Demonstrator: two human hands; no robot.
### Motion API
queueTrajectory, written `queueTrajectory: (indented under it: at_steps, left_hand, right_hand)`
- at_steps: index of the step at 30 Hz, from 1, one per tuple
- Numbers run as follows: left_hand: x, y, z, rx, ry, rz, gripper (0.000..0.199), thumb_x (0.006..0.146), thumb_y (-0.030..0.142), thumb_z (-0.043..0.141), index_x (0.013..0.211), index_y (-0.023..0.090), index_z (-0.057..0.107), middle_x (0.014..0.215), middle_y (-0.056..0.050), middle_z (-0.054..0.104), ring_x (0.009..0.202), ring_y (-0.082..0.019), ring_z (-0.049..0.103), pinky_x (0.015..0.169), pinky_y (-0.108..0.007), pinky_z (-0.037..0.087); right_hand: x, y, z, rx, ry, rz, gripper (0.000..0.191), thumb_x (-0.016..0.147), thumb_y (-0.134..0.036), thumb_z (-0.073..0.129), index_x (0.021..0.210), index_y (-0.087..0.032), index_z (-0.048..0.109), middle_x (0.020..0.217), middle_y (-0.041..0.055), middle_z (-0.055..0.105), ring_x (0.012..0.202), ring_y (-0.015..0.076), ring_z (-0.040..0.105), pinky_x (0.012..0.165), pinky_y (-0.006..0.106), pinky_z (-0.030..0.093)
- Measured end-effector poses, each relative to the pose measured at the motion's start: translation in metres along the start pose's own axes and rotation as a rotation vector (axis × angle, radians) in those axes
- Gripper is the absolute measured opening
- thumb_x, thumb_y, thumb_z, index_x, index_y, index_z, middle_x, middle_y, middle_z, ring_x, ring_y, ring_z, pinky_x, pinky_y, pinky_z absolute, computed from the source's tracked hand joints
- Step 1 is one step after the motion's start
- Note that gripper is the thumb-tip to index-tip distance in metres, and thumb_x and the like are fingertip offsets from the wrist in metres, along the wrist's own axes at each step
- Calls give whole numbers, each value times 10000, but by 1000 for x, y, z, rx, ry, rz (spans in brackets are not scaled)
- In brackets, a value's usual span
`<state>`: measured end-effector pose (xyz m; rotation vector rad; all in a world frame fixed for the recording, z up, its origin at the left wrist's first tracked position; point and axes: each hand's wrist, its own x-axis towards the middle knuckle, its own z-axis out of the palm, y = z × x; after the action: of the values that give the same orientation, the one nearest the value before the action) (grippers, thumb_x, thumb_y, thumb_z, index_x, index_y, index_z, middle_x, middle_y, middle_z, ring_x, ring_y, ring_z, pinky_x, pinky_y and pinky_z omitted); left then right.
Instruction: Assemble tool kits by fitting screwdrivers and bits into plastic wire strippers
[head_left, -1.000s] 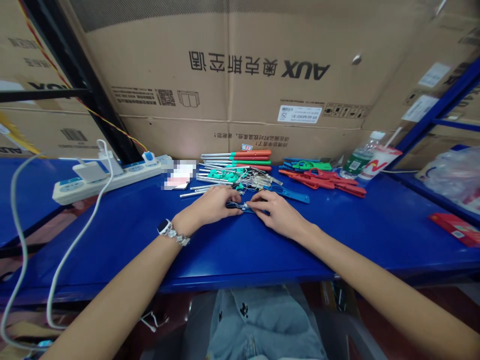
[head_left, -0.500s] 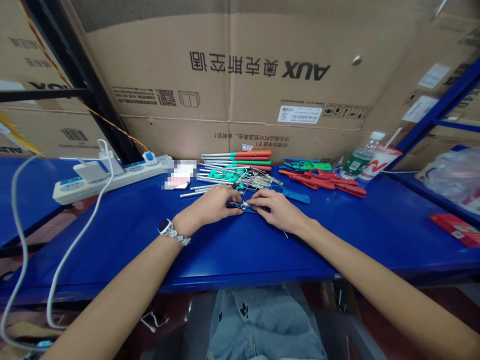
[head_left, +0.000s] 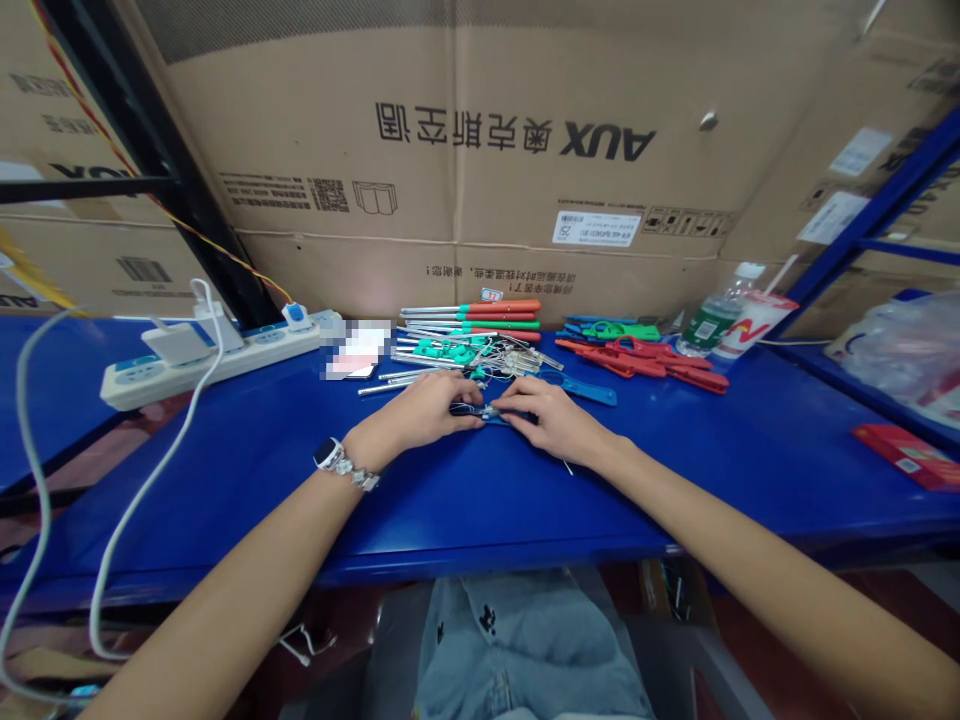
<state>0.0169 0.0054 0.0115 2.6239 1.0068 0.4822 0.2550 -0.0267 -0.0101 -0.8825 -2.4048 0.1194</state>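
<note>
My left hand [head_left: 433, 405] and my right hand [head_left: 551, 415] meet over the middle of the blue table [head_left: 465, 500]. Between their fingertips is a small blue plastic part [head_left: 495, 420] with thin whitish wires on it. Both hands are closed in a pinch on this part, and the fingers hide much of it. A thin white wire end [head_left: 568, 467] sticks out below my right hand. Just behind the hands is a pile of metal rods [head_left: 390, 384], green plastic pieces [head_left: 450, 347] and wired metal bits [head_left: 521, 358]. A blue plastic strip [head_left: 589, 388] lies behind my right hand.
Orange-handled tubes [head_left: 506, 307] lie at the back, red plastic casings [head_left: 645, 362] to their right. A bottle [head_left: 709, 325] and a paper cup [head_left: 754, 325] stand far right. A power strip [head_left: 225, 360] with plugs and white cables lies left. Cardboard [head_left: 337, 80] walls the back.
The whole view has shifted very slightly. Both hands stay in the same place on the blue plastic part, with only tiny finger movement.
</note>
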Motion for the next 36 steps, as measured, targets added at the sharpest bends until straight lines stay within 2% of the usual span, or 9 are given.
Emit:
queueTrajectory:
  at_steps: [10,14,17,20,25,27,29,31,36]
  left_hand:
    - [1,-4,3,-43,8,-35,207,858,318,735,1009,188,678,1004,-82,701,936,-251,659,825,-383,508]
    - [1,-4,3,-57,126,-25,312,843,372,763,1069,183,659,1101,-103,673,1031,-271,637,903,-419,505]
    - [2,0,0,-99,171,1,222,871,371,738,986,196,666,1041,-75,684,1007,-254,632,909,-412,497]
    - [3,3,-2,-151,140,8,134,916,331,681,897,199,667,956,-49,688,943,-227,633,886,-391,487]
    - [4,2,1,-205,117,21,153,918,333,664,864,189,658,972,-59,673,918,-214,628,881,-386,483]
    - [4,0,2,-186,126,8,208,866,370,730,933,185,663,1032,-78,671,973,-235,628,903,-399,488]
    - [3,-2,4,-157,130,-21,381,799,403,802,1071,181,655,1110,-99,671,1037,-261,628,931,-417,493]
    - [2,-2,4,-135,93,-37,458,785,394,813,1151,177,644,1137,-107,681,1051,-270,637,937,-423,500]
    - [3,-1,1,-111,-23,-46,277,861,307,717,1098,166,695,1077,-91,727,1009,-253,667,909,-394,510]
  right_hand:
    - [5,-4,0,-115,-3,-57,238,969,-97,578,1118,-152,754,1010,116,700,965,229,647,870,414,576]
    - [6,-1,-5,-87,65,-102,229,978,-116,574,1132,-170,734,1034,107,694,984,224,645,877,418,579]
    - [6,-1,-6,-87,145,-116,223,986,-134,571,1139,-181,726,1044,106,691,995,230,645,883,428,577]
    - [6,-3,-5,-89,182,-115,219,989,-139,566,1138,-175,722,1048,110,693,992,234,645,877,427,576]
    - [6,-4,-4,-93,165,-101,227,983,-121,562,1132,-171,726,1047,110,693,994,234,642,885,426,571]
    - [5,-4,-5,-85,149,-89,230,979,-113,564,1130,-169,729,1049,112,694,1000,235,644,894,430,570]
    - [4,-3,-5,-77,133,-80,226,970,-102,576,1123,-154,733,1050,119,698,1007,237,646,903,432,569]
    - [3,-3,-4,-73,107,-61,223,960,-92,589,1116,-145,739,1043,120,702,1001,236,648,902,429,570]
    - [2,-4,-2,-52,51,41,264,931,-56,604,1128,-149,754,1026,110,708,994,227,659,911,419,571]
